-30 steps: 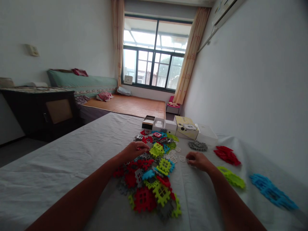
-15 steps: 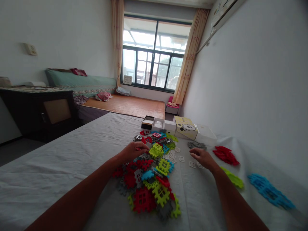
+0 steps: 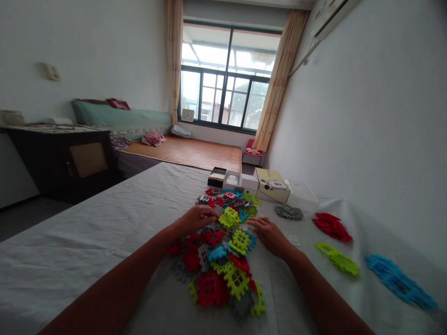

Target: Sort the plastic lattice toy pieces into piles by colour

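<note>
A heap of interlocking plastic tiles (image 3: 211,288) in red, yellow-green, blue and grey lies on the sheet before me. My left hand (image 3: 199,219) is at the heap's left side, its fingers curled together beside a yellow-green window tile (image 3: 229,217); anything between the fingertips is hidden. Across from it, my right hand (image 3: 268,235) reaches in from the right with fingers stretched forward. Its fingertips are over small white window-frame pieces (image 3: 243,227), partly covering them. Another white window piece (image 3: 294,240) lies on the sheet by my right wrist.
Along the right lie separate groups of grey tiles (image 3: 289,212), red tiles (image 3: 331,226), yellow-green tiles (image 3: 338,259) and blue tiles (image 3: 400,280). Beyond the heap stand a black box (image 3: 217,177), a yellow cartoon box (image 3: 272,185) and a pale translucent bin (image 3: 302,194).
My right hand has moved left, from over the sheet beside the grey tiles to the white pieces at the heap's right edge. My left hand stays nearly in place. The view has shifted slightly.
</note>
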Action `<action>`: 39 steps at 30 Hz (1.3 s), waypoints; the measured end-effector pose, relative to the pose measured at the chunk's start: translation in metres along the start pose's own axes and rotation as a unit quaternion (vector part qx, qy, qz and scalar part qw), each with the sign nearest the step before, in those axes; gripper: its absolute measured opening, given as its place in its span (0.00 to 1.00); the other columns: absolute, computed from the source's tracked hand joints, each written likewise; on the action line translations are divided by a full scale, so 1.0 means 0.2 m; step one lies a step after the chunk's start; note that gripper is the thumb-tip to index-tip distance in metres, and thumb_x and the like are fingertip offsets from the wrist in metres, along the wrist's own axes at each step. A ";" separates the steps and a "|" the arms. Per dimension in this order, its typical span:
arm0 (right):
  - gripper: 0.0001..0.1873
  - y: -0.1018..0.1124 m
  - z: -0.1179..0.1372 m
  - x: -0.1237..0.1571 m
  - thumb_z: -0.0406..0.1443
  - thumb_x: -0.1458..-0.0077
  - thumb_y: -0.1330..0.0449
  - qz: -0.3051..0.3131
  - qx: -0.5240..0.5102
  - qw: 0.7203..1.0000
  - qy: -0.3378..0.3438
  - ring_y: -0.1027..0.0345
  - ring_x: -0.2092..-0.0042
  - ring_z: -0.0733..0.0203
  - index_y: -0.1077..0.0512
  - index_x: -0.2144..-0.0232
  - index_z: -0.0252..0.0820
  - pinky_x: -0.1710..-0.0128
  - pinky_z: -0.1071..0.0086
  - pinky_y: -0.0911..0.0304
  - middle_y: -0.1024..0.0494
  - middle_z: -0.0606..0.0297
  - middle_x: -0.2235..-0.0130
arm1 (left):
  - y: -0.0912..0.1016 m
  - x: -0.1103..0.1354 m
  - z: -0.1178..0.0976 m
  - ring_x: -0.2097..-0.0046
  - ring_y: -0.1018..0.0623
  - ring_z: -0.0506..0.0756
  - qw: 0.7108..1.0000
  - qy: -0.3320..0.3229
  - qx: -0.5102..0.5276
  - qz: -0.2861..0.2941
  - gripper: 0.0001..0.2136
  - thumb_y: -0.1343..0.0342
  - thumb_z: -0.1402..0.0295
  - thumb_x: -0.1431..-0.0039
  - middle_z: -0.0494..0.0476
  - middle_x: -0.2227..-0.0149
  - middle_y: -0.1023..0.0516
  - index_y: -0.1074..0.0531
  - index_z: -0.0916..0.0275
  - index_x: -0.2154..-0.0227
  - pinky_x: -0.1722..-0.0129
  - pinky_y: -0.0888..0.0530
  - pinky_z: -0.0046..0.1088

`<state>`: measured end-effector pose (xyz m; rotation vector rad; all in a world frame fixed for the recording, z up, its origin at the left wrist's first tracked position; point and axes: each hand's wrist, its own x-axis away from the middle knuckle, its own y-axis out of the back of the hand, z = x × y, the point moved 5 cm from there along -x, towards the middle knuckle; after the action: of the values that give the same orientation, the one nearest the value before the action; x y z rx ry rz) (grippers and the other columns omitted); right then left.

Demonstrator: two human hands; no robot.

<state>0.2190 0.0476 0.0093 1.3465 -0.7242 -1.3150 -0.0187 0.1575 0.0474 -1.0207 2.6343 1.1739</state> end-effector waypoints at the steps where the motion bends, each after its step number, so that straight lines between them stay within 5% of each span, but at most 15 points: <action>1: 0.20 -0.02 0.03 -0.01 0.34 0.42 0.55 0.012 -0.007 1.000 0.013 0.44 0.45 0.59 0.37 0.48 0.49 0.47 0.63 0.47 0.33 0.64 0.45 | 0.00 0.00 0.00 0.64 0.26 0.51 1.000 0.000 0.000 0.001 0.12 0.49 0.63 0.45 0.55 0.65 0.23 0.24 0.64 0.64 0.65 0.31 0.22; 13: 0.11 0.04 -0.16 0.07 0.37 0.49 0.47 0.046 -0.114 0.988 -0.092 0.32 0.65 0.63 0.29 0.64 0.43 0.64 0.71 0.38 0.25 0.62 0.62 | 0.00 0.00 0.00 0.64 0.26 0.50 1.000 0.000 0.006 0.008 0.12 0.49 0.63 0.45 0.55 0.66 0.23 0.24 0.64 0.64 0.64 0.31 0.22; 20: 0.15 0.15 -0.30 0.12 0.41 0.45 0.51 0.043 -0.014 0.985 -0.164 0.32 0.66 0.60 0.27 0.68 0.43 0.64 0.70 0.40 0.24 0.61 0.68 | 0.01 0.00 -0.01 0.65 0.26 0.50 1.000 0.004 0.003 -0.007 0.12 0.48 0.62 0.45 0.55 0.66 0.23 0.24 0.64 0.65 0.66 0.31 0.22; 24: 0.16 0.18 -0.35 0.15 0.42 0.47 0.49 0.020 0.005 0.982 -0.185 0.32 0.63 0.59 0.27 0.60 0.41 0.61 0.68 0.40 0.25 0.57 0.62 | 0.01 0.00 -0.01 0.65 0.26 0.50 1.000 -0.005 -0.002 -0.001 0.12 0.49 0.63 0.45 0.55 0.66 0.23 0.24 0.63 0.65 0.66 0.31 0.22; 32: 0.18 0.04 -0.17 0.08 0.37 0.56 0.41 0.069 -0.096 0.985 -0.124 0.32 0.65 0.63 0.29 0.59 0.44 0.63 0.71 0.38 0.25 0.63 0.62 | 0.01 0.00 -0.02 0.63 0.25 0.51 1.000 -0.002 -0.007 0.004 0.12 0.49 0.63 0.45 0.56 0.65 0.22 0.24 0.64 0.64 0.64 0.31 0.22; 39: 0.14 0.15 -0.33 0.13 0.34 0.51 0.47 0.030 -0.109 0.972 -0.205 0.29 0.63 0.61 0.28 0.60 0.42 0.59 0.68 0.37 0.22 0.63 0.64 | 0.00 0.00 -0.01 0.64 0.26 0.51 1.000 -0.003 0.003 0.006 0.13 0.49 0.62 0.45 0.56 0.66 0.23 0.24 0.64 0.64 0.65 0.31 0.22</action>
<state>0.2937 0.0338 0.0181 0.8788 -0.8611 -1.5950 -0.0191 0.1563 0.0494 -1.0020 2.6413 1.1687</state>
